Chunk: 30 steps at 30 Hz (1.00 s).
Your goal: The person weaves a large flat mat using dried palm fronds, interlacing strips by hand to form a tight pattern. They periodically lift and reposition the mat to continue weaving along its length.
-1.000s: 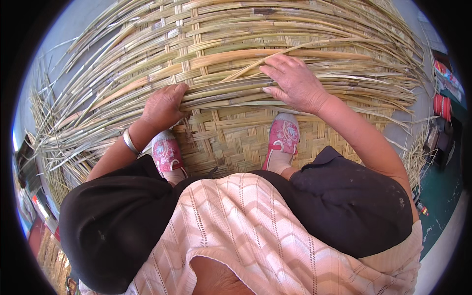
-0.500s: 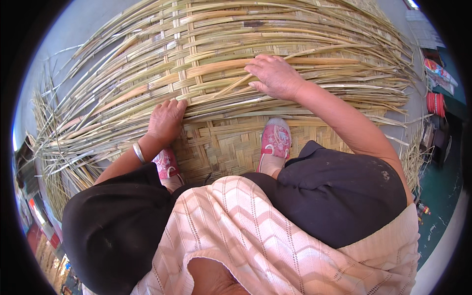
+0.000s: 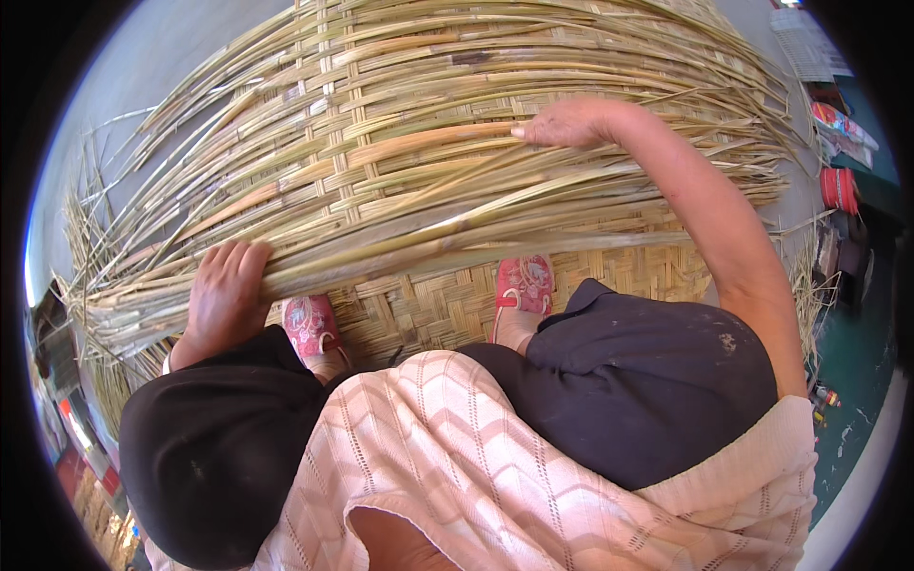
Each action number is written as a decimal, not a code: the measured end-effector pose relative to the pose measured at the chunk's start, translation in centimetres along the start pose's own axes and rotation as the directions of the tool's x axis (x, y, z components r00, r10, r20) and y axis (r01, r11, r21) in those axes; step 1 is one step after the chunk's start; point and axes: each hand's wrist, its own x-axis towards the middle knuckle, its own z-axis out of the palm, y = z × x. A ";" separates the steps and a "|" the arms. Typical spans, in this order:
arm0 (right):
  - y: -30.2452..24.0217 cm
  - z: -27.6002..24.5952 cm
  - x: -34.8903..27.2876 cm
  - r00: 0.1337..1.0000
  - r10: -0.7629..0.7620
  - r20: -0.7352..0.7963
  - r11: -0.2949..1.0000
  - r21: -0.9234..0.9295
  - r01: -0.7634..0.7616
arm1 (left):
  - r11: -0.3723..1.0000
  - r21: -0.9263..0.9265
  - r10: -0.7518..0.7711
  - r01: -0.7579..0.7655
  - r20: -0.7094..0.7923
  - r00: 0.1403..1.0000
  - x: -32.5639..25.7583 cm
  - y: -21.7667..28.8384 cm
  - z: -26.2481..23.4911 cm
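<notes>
A broad woven mat of split bamboo (image 3: 419, 309) lies before me, and long loose bamboo strips (image 3: 409, 186) run left to right across it. My left hand (image 3: 227, 285) is closed over a bundle of strips (image 3: 381, 252) at the near side, lifting it partly off the weave; that bundle is blurred. Farther off to the right, my right hand (image 3: 562, 124) has its fingers closed at an orange-tinted strip (image 3: 438, 135). My right fingertips partly hide the strip there. My feet in red patterned shoes (image 3: 526, 284) rest on the mat's near part.
Frayed strip ends (image 3: 86, 219) spread over the grey floor (image 3: 200, 62) on the left. Beyond the mat on the right are a round red object (image 3: 840, 190) and a colourful package (image 3: 843, 126). Narrow woven bands (image 3: 357, 105) cross the strips.
My left hand has moved left and nearer, drawing the near strips toward me. My right hand has shifted slightly right and turned, its fingers now closing at a strip.
</notes>
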 end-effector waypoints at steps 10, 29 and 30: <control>-7.0 8.8 -5.8 0.942 -0.221 0.254 0.974 0.114 0.197 | 0.993 -0.032 -0.109 0.118 0.195 0.975 -11.8 -1.5 10.9; 9.6 14.3 -5.0 0.943 0.181 -0.278 0.983 0.096 -0.160 | 0.957 -0.145 -0.161 0.251 0.453 0.877 -11.9 -4.2 17.5; 10.3 14.2 -5.5 0.940 0.171 -0.295 0.985 0.042 -0.166 | 0.956 -0.143 -0.165 0.254 0.453 0.876 -11.7 -4.1 17.4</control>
